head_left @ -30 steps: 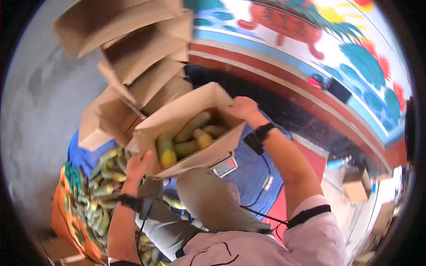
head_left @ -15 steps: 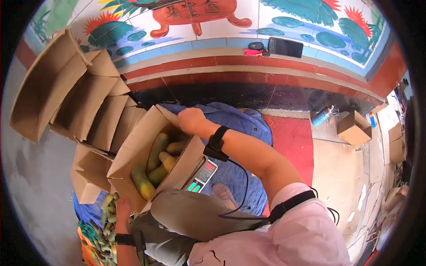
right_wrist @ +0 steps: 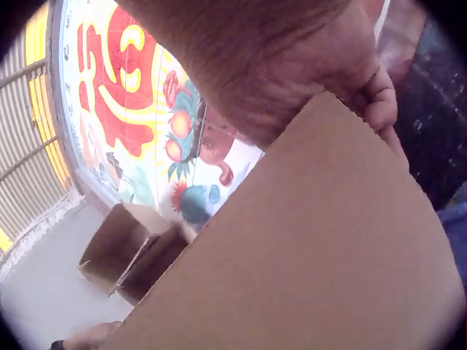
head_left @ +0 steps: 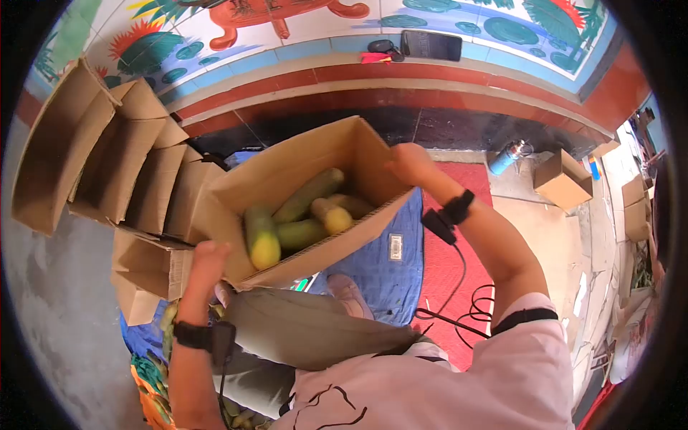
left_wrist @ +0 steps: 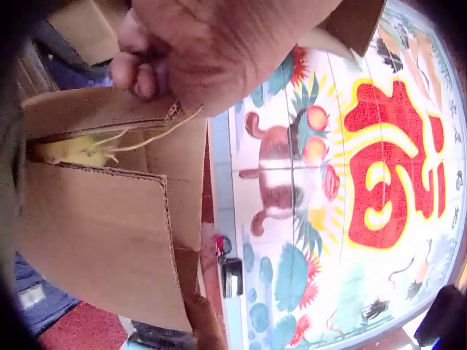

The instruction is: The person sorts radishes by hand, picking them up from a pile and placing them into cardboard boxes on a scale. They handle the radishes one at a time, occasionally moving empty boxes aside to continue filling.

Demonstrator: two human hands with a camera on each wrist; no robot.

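An open cardboard box (head_left: 315, 265) sits tilted between my hands, with several thick, cucumber-like vegetables (head_left: 264, 240) inside, green with yellow ends. My right hand (head_left: 414, 166) grips the far right corner of its rim; in the right wrist view the fingers fold over the edge of the cardboard wall (right_wrist: 306, 248). At the near left end my left hand (head_left: 208, 265) holds the box, and the left wrist view shows curled fingers at that edge. Under the box, a bit of a scale's lit display (head_left: 302, 285) peeks out beside my knee.
Nested empty boxes (head_left: 136, 172) lean at the left, with another open box (head_left: 140, 265) below them. More vegetables (head_left: 168, 330) lie at lower left. A blue cloth (head_left: 398, 279) and red mat (head_left: 459, 265) cover the floor. A bottle (head_left: 507, 158) and small box (head_left: 562, 179) stand right.
The head view has swung round. Over the last half second the box has moved right and away from my body, covering most of the scale; both hands kept their hold.
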